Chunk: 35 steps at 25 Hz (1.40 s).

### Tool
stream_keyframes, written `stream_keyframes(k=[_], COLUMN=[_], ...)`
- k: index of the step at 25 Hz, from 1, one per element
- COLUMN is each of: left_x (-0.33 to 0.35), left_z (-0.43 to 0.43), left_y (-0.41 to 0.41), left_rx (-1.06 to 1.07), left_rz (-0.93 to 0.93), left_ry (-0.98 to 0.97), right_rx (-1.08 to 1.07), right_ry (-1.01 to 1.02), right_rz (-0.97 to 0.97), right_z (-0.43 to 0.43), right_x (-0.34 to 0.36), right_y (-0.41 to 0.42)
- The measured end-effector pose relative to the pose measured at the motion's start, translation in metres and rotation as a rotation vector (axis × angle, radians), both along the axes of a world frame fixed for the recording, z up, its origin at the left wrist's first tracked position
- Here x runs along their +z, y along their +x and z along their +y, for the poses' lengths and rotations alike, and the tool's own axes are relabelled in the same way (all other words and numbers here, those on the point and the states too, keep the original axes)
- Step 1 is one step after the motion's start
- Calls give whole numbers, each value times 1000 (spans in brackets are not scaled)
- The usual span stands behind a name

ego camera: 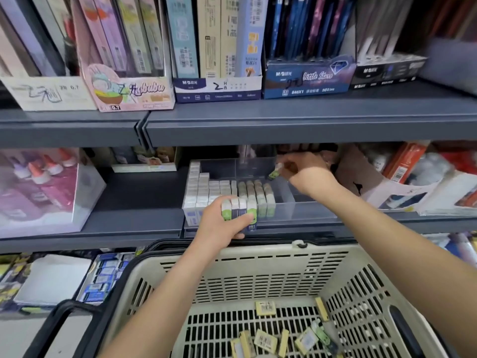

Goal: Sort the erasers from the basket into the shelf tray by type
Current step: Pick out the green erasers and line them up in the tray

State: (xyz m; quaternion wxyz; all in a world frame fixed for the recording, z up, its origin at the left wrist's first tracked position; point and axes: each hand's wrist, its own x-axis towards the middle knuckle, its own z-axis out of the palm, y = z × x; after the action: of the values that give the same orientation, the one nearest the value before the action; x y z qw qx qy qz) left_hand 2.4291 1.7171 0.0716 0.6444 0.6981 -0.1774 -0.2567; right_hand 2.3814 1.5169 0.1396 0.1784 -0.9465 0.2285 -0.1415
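Clear acrylic shelf tray (304, 210) dead ahead, above beige slotted plastic basket (258, 257). Pinched in right hand (304, 169): small green-sleeved eraser (274, 173), tilted, over the tray's right bay — just right of the standing rows (224, 189). Gripped in left hand (222, 223) at the tray front: row of four sleeved erasers (238, 209). Probably straight down next.

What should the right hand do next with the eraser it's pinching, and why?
Probably set the green eraser down behind the grey-green row in the tray: the right hand pinches it just above there, and the left hand holds a stack waiting.
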Motion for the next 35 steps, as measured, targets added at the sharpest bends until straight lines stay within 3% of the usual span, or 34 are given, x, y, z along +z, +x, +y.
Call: stream_keyframes(k=[10, 27, 35], left_x=[-2, -6, -7], left_z=[3, 4, 4], left_y=[1, 2, 3], left_rx=[-40, -38, -53], left_rz=[28, 49, 50], left_ry=[-40, -69, -74], right_rx=[88, 55, 99], right_ry=[-152, -2, -103], right_rz=[126, 182, 299], right_z=[11, 0, 8], right_x=[8, -9, -29], right_y=[11, 24, 30])
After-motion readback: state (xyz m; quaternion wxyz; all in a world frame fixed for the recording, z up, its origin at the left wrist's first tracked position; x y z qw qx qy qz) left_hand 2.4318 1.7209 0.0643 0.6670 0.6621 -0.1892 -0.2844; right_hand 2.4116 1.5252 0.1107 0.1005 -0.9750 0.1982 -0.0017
